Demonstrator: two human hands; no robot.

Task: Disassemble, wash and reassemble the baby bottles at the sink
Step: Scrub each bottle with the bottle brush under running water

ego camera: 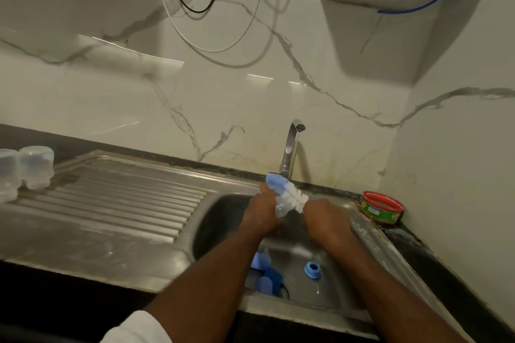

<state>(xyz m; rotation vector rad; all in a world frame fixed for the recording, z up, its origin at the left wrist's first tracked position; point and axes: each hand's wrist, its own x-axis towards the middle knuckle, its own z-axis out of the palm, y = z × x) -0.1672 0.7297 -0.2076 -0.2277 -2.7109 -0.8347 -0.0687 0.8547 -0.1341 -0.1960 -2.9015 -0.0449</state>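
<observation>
Over the steel sink (211, 220), my left hand (260, 213) grips a clear bottle part with a blue collar (276, 182). My right hand (326, 217) holds a white-bristled bottle brush (296, 198), and its bristles press against that part. On the sink floor lie a blue ring (313, 270) and a cluster of blue and clear pieces (266, 277) partly hidden by my left forearm. Two clear plastic bottles (28, 168) stand at the far left, at the end of the drainboard.
The faucet (291, 147) rises behind my hands; I cannot tell whether water runs. The ribbed drainboard (117, 198) stretches left of the basin. A red-rimmed round tin (383, 207) sits in the right corner. Cables hang on the marble wall above.
</observation>
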